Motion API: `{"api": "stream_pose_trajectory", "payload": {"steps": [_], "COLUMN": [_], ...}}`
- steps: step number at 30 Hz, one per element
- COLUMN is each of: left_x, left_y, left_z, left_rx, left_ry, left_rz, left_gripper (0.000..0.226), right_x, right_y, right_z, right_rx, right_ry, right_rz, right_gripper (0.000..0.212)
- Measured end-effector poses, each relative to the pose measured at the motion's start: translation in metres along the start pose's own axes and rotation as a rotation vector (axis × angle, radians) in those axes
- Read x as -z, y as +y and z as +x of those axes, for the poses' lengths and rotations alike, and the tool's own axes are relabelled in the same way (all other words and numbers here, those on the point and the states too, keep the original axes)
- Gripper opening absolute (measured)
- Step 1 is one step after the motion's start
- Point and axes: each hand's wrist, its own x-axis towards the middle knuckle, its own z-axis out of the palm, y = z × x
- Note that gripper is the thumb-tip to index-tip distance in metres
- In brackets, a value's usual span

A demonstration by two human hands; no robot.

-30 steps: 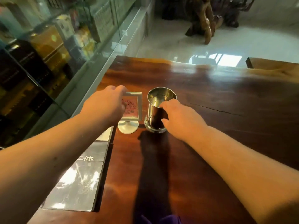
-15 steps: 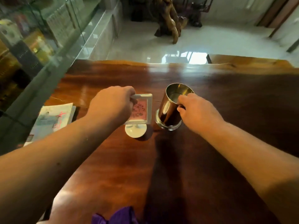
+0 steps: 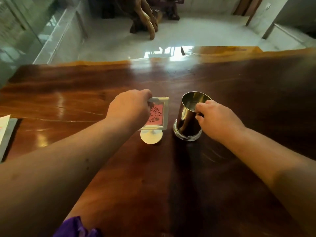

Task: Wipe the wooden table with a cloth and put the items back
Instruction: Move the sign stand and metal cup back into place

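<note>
A small white sign stand (image 3: pixel 156 120) with a pink card stands on its round base on the dark wooden table (image 3: pixel 256 93). My left hand (image 3: pixel 130 108) grips the top left corner of its frame. Just to its right stands a shiny metal cup (image 3: pixel 186 120) on a clear base. My right hand (image 3: pixel 217 120) holds the cup's rim and side, thumb at the lip. A purple cloth (image 3: pixel 75 227) shows at the bottom edge, under my left forearm; most of it is out of view.
A menu or booklet (image 3: pixel 4 132) lies at the table's left edge. Beyond the far edge are a pale tiled floor, a carved wood root piece (image 3: pixel 145 19) and a glass cabinet (image 3: pixel 25 31) at the left. A second wooden surface (image 3: pixel 222 50) adjoins at the back right.
Both hands have carried the sign stand and the cup rightward along the table, away from the booklet at the left edge. The grips are unchanged.
</note>
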Motion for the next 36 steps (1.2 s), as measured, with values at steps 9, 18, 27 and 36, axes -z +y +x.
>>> {"api": "stream_pose_trajectory", "payload": {"steps": [9,18,27,36], "left_x": [-0.020,-0.004,0.052,0.108], "left_y": [0.018,0.006,-0.121,-0.311], "left_z": [-0.004,-0.016,-0.079,-0.186], "left_rx": [0.051,0.086,0.207,0.527], "left_ry": [-0.015,-0.026,0.074,0.024], "left_rz": [0.032,-0.003,0.089,0.138], "left_gripper": [0.019,0.047,0.056,0.056], "right_x": [-0.016,0.002,0.025,-0.049], "right_y": [0.024,0.009,-0.162,-0.412], "right_z": [-0.007,-0.016,0.029,0.064], "right_rx": [0.015,-0.015,0.244,0.415], "right_ry": [0.005,0.130,0.245,0.075], "right_rz": [0.014,-0.137,0.040,0.275], "right_gripper": [0.006,0.035,0.030,0.029]}}
